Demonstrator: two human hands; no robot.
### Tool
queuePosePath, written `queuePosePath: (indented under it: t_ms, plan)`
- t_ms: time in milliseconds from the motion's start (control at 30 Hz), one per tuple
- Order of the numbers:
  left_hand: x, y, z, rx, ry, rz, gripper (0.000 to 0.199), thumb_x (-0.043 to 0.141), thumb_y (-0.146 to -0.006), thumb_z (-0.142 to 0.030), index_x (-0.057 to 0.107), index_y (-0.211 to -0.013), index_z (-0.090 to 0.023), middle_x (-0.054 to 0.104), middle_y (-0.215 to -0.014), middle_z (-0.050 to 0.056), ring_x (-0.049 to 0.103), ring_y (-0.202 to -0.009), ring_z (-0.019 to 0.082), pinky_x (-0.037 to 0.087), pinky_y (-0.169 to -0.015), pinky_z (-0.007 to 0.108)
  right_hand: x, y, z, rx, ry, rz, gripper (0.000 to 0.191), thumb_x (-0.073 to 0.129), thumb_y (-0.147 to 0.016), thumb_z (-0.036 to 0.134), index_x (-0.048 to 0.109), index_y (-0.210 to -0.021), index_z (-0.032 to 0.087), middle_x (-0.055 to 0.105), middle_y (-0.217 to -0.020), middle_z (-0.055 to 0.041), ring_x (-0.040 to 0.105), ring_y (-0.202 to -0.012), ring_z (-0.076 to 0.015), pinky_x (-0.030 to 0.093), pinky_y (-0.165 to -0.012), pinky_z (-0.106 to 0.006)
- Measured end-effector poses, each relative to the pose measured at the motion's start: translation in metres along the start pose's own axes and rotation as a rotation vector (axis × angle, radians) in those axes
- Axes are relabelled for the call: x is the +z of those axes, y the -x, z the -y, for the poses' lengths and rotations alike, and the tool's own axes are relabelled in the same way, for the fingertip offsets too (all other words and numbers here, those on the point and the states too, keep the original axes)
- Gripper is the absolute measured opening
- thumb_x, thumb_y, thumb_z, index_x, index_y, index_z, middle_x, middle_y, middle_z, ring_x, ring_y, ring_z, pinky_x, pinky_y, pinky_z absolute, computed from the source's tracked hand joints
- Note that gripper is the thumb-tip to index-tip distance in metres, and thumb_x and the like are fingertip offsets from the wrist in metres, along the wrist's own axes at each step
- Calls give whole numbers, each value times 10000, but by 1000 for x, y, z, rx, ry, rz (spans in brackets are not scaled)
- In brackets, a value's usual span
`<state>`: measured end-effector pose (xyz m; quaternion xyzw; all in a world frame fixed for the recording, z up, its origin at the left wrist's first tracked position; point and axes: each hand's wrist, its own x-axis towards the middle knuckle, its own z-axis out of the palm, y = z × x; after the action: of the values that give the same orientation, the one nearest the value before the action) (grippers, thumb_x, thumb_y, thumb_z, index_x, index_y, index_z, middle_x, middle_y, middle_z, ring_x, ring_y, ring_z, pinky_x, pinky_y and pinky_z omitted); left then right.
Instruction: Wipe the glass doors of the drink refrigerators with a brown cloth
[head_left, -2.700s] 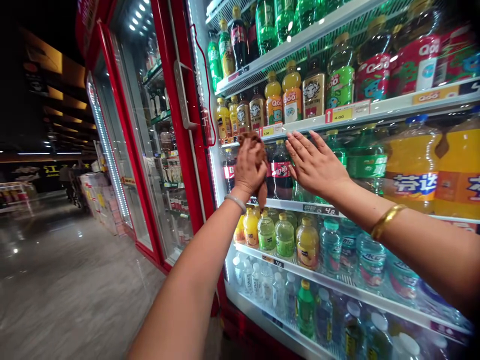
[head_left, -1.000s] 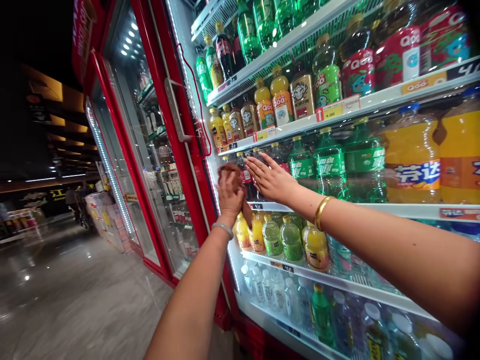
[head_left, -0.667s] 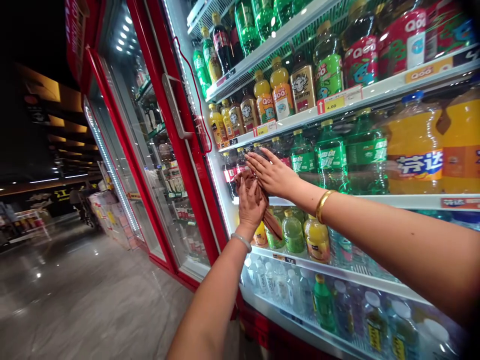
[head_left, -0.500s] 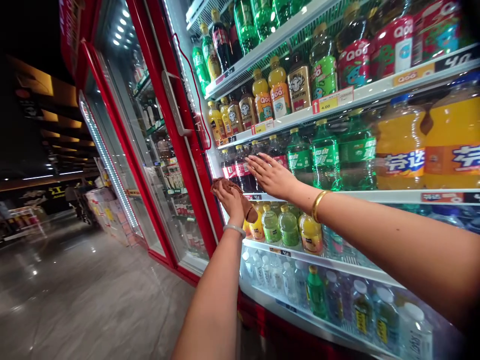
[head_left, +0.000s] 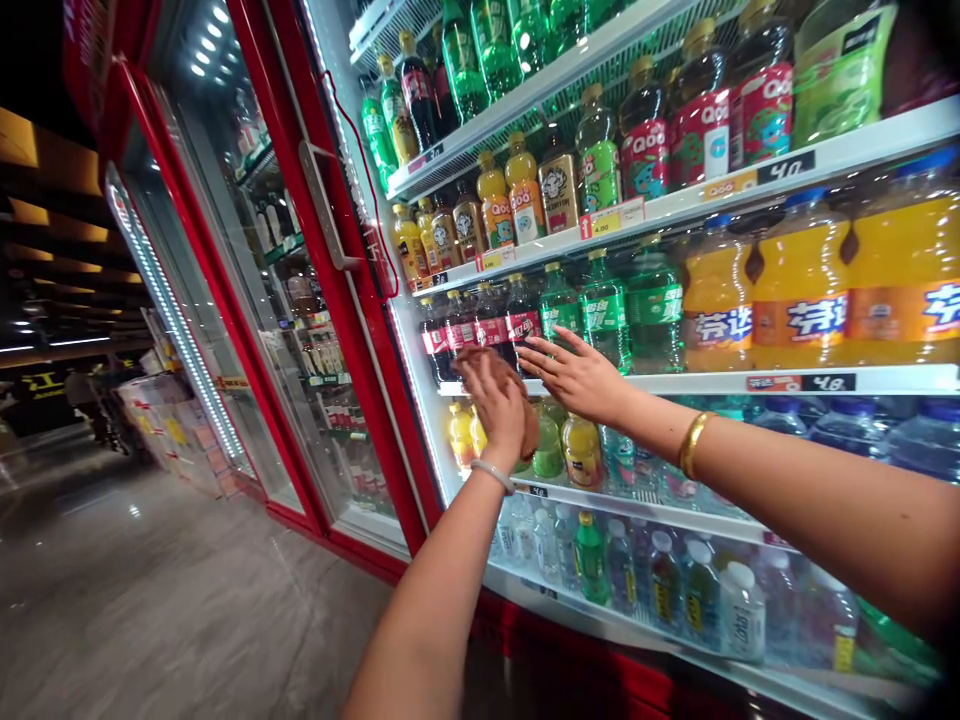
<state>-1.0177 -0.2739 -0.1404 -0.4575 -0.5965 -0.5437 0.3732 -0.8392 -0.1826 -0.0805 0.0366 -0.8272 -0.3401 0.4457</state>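
Observation:
My left hand [head_left: 496,408], slightly blurred, holds a brown cloth [head_left: 531,428] in front of the lit drinks cooler's shelves. Cloth shows past the fingertips and beside the palm. To its right, my right hand [head_left: 583,378] is open and empty, palm forward with fingers stretched out. Behind the hands stand cola bottles [head_left: 491,325] with red labels and green soda bottles [head_left: 604,312]. A white shelf edge [head_left: 675,384] runs behind the right wrist. Whether either hand touches glass, I cannot tell.
A red-framed glass door [head_left: 352,400] with a white handle [head_left: 324,205] is on the left. Large orange soda bottles [head_left: 799,285] fill the shelf at right. Smaller bottles [head_left: 664,580] line the bottom shelf. Stacked boxes [head_left: 169,420] stand farther back on the grey floor [head_left: 150,600].
My left hand has moved the cloth rightward from beside the cooler's left frame. My right hand has shifted right and slightly down. The view has turned somewhat to the right.

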Motion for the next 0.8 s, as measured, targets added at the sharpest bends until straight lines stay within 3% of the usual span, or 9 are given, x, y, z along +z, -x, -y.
queuePosePath:
  t_ms: [67,133,267,333,500,567,733,800]
  plan:
    - [4,17,-10,80,16,90,673,642,-953,-304,424,-1589,-272,343,-1743,124,239,-1651,269,302,-1335,512,-5,9,0,-5,-5,0,686,478,-1001,216,303,-1664,229,382,-1704,-26,311,-1611,-244,229,-1341,-590]
    - [5,25,-13,105,19,125,675,685,-925,-319,468,-1562,-273,396,-1716,128,298,-1632,286,343,-1316,515,-9,14,1,2,-5,5,696,471,-1002,205,279,-1671,215,370,-1708,-34,306,-1613,-244,233,-1342,-584]
    - [6,19,-9,-20,-23,12,768,483,-1023,-275,118,-1697,-221,99,-1797,197,48,-1676,299,230,-1334,625,-12,20,5,40,11,0,670,451,-1027,213,268,-1671,218,390,-1698,-26,335,-1601,-234,259,-1335,-577]
    - [8,19,-13,-22,-37,5,790,461,-1033,-271,46,-1704,-235,33,-1804,185,-24,-1673,289,196,-1342,627,-12,23,7,45,7,-19,660,455,-1026,215,290,-1665,212,398,-1692,-32,348,-1595,-240,279,-1325,-588]
    - [2,30,-19,205,-6,239,715,712,-888,-255,479,-1564,-268,408,-1707,142,312,-1624,307,341,-1315,519,-18,31,6,18,5,-28,641,472,-1008,200,364,-1640,176,397,-1685,-70,369,-1586,-253,312,-1317,-561]
    - [-2,29,-18,242,6,286,745,754,-832,-210,516,-1535,-276,451,-1685,124,342,-1612,312,346,-1313,516,-22,36,4,21,15,-13,626,459,-1024,200,357,-1642,190,404,-1681,-58,394,-1572,-238,326,-1314,-538]
    - [14,41,-45,159,8,209,874,583,-959,-209,137,-1708,-267,118,-1805,135,54,-1674,304,236,-1343,589,-37,55,3,102,23,3,643,464,-1031,202,319,-1657,221,376,-1693,-47,362,-1588,-254,303,-1322,-586]
    - [25,51,-63,192,7,248,864,593,-961,-229,162,-1706,-303,134,-1806,105,101,-1672,304,273,-1339,561,-46,67,2,137,25,3,658,471,-1024,200,311,-1662,226,347,-1706,-49,328,-1603,-263,267,-1337,-600]
